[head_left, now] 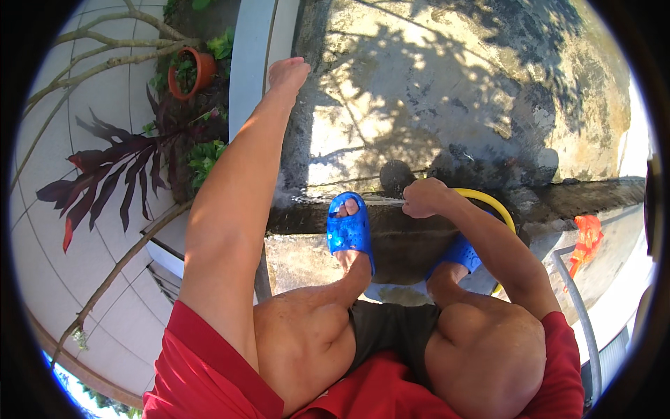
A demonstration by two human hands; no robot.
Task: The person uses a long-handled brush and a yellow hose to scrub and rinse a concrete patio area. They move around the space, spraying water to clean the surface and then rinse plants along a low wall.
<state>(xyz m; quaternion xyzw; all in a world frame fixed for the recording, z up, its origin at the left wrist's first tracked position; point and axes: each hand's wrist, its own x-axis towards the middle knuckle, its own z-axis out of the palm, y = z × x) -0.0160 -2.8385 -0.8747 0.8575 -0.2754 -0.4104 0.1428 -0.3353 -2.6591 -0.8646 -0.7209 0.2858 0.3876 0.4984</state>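
My right hand [426,198] is shut around the end of a yellow hose [489,201]. A jet of water [384,201] sprays leftward from it, past the toe of a blue clog-style slipper [349,225] on my left foot. The hose curves away behind my right forearm. At the end of my outstretched arm, my left hand [289,73] is at the inner edge of a white planter ledge [251,68]. Its fingers are curled under and hidden, so its grip does not show. Wet concrete floor [429,105] with leaf shadows spreads before me.
Left of the ledge are an orange plant pot [204,73], a dark red-leaved plant [133,167] and bare branches [115,63] against a tiled wall [47,220]. To the right, a metal rail [581,309] stands near an orange plastic bag [585,241]. A low concrete step [576,201] crosses the floor.
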